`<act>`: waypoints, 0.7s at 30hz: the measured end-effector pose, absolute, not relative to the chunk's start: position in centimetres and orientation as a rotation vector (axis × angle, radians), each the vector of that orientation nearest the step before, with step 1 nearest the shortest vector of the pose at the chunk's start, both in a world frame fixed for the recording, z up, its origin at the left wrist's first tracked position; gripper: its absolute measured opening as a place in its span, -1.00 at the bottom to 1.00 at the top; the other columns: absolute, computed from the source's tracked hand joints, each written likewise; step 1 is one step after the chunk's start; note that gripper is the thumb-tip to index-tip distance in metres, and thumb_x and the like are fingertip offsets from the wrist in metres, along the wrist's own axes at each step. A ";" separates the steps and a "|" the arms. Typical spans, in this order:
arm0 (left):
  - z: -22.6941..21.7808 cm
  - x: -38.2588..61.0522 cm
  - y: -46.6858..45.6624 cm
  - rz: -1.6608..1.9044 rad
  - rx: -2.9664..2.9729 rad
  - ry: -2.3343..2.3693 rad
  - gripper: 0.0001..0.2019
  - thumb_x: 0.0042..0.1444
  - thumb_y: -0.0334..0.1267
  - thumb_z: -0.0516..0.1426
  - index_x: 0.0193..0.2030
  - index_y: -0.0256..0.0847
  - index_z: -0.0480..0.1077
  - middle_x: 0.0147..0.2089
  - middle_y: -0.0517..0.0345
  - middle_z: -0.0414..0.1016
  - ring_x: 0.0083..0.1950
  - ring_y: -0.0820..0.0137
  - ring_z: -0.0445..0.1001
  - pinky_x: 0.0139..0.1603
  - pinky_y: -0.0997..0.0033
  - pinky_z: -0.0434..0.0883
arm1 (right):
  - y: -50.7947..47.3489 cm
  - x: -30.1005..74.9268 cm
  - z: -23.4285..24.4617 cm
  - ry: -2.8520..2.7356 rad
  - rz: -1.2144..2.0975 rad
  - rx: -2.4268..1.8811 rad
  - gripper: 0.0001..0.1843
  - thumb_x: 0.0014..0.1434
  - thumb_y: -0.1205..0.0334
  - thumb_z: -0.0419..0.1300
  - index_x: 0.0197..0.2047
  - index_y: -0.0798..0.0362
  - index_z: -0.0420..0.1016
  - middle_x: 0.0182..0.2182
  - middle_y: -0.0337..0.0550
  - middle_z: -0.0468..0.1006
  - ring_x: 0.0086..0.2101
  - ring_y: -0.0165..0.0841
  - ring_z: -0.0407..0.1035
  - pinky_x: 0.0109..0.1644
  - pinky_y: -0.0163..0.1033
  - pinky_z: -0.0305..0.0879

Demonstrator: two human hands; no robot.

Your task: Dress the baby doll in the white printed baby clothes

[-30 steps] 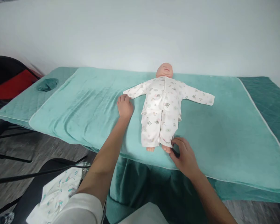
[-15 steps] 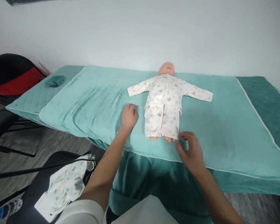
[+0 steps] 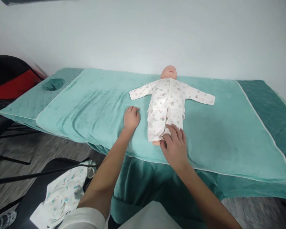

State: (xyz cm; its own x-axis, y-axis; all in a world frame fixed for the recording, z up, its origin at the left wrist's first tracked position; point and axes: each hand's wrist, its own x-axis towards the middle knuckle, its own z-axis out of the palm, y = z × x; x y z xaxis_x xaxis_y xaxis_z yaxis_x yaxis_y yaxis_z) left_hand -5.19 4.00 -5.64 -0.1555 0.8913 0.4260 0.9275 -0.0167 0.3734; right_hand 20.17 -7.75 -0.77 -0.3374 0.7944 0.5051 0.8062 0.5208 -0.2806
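A baby doll lies on its back on the green bed cover, head toward the wall and arms spread out. It wears a white printed baby top and matching baby trousers. My right hand is over the lower end of one trouser leg, with thumb and index finger closed on the cuff's inner edge. That hand hides one of the doll's feet; the other foot shows below its cuff. My left hand rests on the cover beside the trousers, apart from them, fingers loosely bent and holding nothing.
At lower left, a black chair holds a white printed cloth; a plastic bottle is near it. Another chair with a red part stands by the bed's left end. A face hole is there. The wall runs behind.
My right hand has moved left, from beside the trouser cuff to over it, and its thumb and index finger have closed on the cuff. My left hand has stayed in place.
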 end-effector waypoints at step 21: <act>-5.3 -5.2 3.9 -0.946 -2.012 -2.150 -0.73 0.22 -0.46 0.00 -0.07 -0.21 0.49 -0.03 -0.11 0.53 0.06 0.09 0.45 0.11 0.11 0.38 | -8.9 24.0 -0.8 -2.124 0.180 -1.141 -0.87 0.35 0.45 0.12 -0.11 0.05 0.36 -0.16 -0.08 0.46 -0.14 -0.27 0.34 -0.07 -0.16 0.35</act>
State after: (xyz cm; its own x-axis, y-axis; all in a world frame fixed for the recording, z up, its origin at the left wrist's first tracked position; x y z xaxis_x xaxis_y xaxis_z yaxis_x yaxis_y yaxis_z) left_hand -5.17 3.85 -5.33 -0.1529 0.8891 0.4314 0.9188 -0.0329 0.3934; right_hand 24.04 -8.89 -0.81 -0.3593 0.7746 0.5205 0.6759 0.6006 -0.4272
